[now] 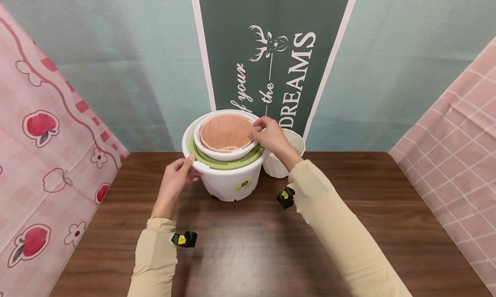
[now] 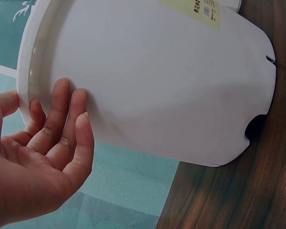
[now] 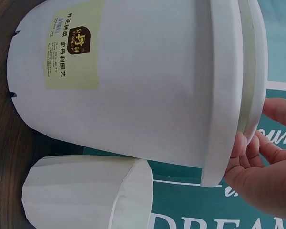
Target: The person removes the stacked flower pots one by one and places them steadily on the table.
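Observation:
A large white flowerpot [image 1: 215,183] stands upright near the table's back edge with smaller pots nested in it. Inside lie a green pot [image 1: 221,165], a smaller white pot [image 1: 232,154] and an orange fluted pot [image 1: 224,131] innermost. My left hand [image 1: 176,178] grips the large pot's left rim, thumb on top and fingers beneath. At the right side, my right hand [image 1: 270,135] pinches the smaller white pot's rim; its thumb [image 3: 279,110] lies over that rim in the right wrist view, with fingers tucked below.
A white fluted pot [image 1: 276,165] stands just right of the nested pots, partly behind my right forearm. The brown wooden table [image 1: 240,249] meets a green-and-blue cloth backdrop [image 1: 155,64] at its back. Patterned pink cloths hang on both sides.

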A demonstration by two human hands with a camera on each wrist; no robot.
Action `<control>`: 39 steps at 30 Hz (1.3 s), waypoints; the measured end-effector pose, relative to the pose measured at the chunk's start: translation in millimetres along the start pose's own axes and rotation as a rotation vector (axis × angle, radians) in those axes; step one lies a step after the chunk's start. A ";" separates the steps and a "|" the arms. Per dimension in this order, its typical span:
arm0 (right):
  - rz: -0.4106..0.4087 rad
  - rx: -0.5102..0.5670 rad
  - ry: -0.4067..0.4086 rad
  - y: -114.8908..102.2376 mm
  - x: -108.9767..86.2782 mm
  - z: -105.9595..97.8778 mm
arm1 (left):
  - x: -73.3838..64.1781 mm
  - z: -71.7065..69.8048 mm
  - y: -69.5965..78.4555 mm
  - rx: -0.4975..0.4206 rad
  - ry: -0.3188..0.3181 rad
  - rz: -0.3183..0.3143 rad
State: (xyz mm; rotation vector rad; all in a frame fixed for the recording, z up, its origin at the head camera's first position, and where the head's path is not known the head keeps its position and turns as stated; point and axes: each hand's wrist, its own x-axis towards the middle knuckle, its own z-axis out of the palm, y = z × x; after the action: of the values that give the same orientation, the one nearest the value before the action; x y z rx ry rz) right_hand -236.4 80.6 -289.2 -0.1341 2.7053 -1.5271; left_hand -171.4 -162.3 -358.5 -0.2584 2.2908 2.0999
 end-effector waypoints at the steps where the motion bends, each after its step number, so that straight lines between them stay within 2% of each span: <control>1: 0.000 -0.005 0.000 -0.1 0.4 0.6 | -0.1 -0.1 0.0 -0.004 0.000 -0.001; 12: -0.023 -0.077 0.007 -1.8 1.6 3.7 | -1.3 -0.6 1.6 -0.001 -0.003 -0.001; 39: -0.029 -0.138 0.052 -0.7 3.3 7.7 | -0.2 -0.8 0.2 0.010 -0.007 -0.002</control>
State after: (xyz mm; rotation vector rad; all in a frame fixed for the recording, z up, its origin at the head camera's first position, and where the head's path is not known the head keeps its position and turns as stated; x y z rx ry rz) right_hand -239.1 73.3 -292.6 -0.1405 2.8611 -1.3689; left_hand -171.2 -163.1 -358.2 -0.2533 2.2954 2.0846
